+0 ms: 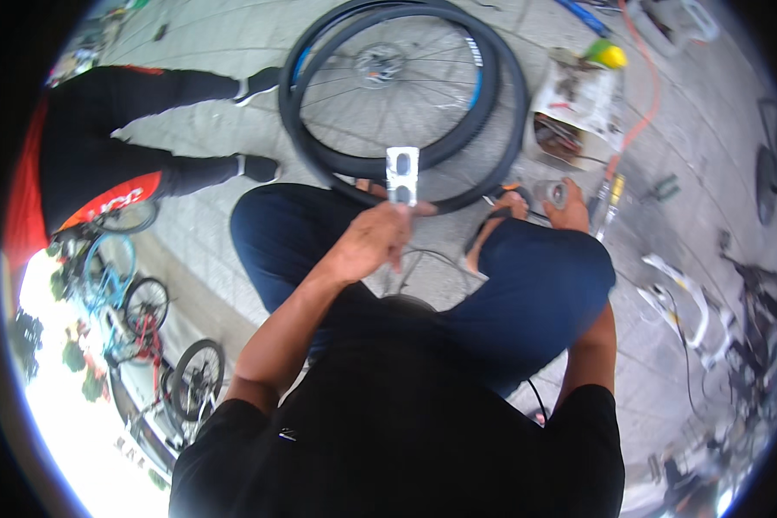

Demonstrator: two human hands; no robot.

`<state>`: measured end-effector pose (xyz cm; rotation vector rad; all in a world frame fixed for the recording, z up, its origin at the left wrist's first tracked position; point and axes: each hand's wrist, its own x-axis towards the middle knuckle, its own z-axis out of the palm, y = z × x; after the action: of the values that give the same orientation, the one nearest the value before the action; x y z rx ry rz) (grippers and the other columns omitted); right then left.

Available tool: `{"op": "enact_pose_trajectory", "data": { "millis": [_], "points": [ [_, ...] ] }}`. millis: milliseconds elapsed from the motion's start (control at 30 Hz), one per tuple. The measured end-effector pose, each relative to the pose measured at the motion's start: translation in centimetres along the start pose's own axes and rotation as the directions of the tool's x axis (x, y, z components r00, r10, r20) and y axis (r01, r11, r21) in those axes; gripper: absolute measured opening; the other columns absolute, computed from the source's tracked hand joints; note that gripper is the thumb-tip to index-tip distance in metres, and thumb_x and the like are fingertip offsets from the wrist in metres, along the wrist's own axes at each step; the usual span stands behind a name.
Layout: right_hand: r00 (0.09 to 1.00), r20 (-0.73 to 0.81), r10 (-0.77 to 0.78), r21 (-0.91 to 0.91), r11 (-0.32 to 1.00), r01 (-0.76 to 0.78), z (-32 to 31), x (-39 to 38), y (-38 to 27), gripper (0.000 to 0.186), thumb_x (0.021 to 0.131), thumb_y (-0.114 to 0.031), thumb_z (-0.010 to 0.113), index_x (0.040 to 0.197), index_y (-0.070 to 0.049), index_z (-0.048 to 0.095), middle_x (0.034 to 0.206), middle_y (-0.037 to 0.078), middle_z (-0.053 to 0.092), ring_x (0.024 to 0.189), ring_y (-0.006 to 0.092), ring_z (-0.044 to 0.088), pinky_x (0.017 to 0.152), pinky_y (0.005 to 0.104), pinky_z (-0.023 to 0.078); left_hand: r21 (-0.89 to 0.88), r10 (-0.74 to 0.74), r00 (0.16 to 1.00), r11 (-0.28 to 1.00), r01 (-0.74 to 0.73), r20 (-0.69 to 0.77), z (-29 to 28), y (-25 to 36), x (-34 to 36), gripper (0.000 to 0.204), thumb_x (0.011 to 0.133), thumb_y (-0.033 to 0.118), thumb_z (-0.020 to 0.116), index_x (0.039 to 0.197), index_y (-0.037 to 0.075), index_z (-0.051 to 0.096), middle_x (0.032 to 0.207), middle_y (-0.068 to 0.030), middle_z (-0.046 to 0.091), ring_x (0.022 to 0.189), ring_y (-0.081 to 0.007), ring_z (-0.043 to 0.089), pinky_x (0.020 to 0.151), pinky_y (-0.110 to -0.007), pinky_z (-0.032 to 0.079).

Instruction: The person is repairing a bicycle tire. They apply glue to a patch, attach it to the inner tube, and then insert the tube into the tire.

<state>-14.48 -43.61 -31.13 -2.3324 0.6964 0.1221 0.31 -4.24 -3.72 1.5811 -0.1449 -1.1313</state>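
Note:
My left hand (371,240) is raised in front of my lap, pinching the lower end of a silver foil strip (403,180) that carries two dark oval patches. Beyond the strip lies a bicycle wheel (380,66) with a black tyre, and a second black tyre (520,104) overlaps it. Beside my right knee, my right hand (571,216) is closed around a small, roundish, see-through container (550,193). What is inside that container is too blurred to tell.
A white container (609,121) of tools and scraps lies ahead on the right, near an orange cord (653,95). Right of my knee rest a yellow-handled tool (614,192) and a white bicycle frame part (695,302). Another person's legs (173,86) reach in from the left; bicycles (151,332) stand behind.

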Motion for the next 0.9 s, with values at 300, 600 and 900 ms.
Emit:
{"op": "enact_pose_trajectory", "data": {
  "millis": [300,600,900],
  "points": [
    [0.966,0.162,0.201,-0.271,0.950,-0.153,-4.0,1.6,-5.4,0.069,0.089,-0.034,0.084,0.144,-0.001,0.060,0.138,0.022,0.066,0.126,0.0428,0.067,0.105,0.0509,0.054,0.012,-0.096,0.971,0.995,0.096,0.221,0.3,2.4,2.8,0.047,0.119,0.036,0.046,0.136,-0.005,0.062,0.086,-0.0103,0.072,0.067,-0.0168,0.068,0.064,-0.029,0.056],
    [0.558,0.607,-0.566,0.394,0.824,0.407,-19.1,0.9,-25.8,0.055,0.096,-0.038,0.080,0.139,-0.005,0.068,0.134,0.012,0.069,0.125,0.0259,0.065,0.105,0.0399,0.051,0.280,-0.131,0.830,0.960,-0.031,0.542,3.6,6.2,6.5,0.035,0.118,0.027,0.048,0.133,0.000,0.066,0.093,-0.0116,0.079,0.074,-0.0163,0.075,0.061,-0.028,0.057],
    [0.538,0.770,-0.342,0.365,0.929,0.068,-17.1,1.9,-25.9,0.034,0.107,-0.033,0.071,0.104,-0.001,0.081,0.075,0.002,0.069,0.069,0.0078,0.062,0.062,0.0294,0.050,0.235,-0.126,0.930,0.971,0.044,0.346,3.8,5.9,7.6,0.038,0.117,0.033,0.051,0.120,-0.001,0.068,0.088,-0.0117,0.079,0.073,-0.0185,0.077,0.056,-0.028,0.055]
  ]
}}
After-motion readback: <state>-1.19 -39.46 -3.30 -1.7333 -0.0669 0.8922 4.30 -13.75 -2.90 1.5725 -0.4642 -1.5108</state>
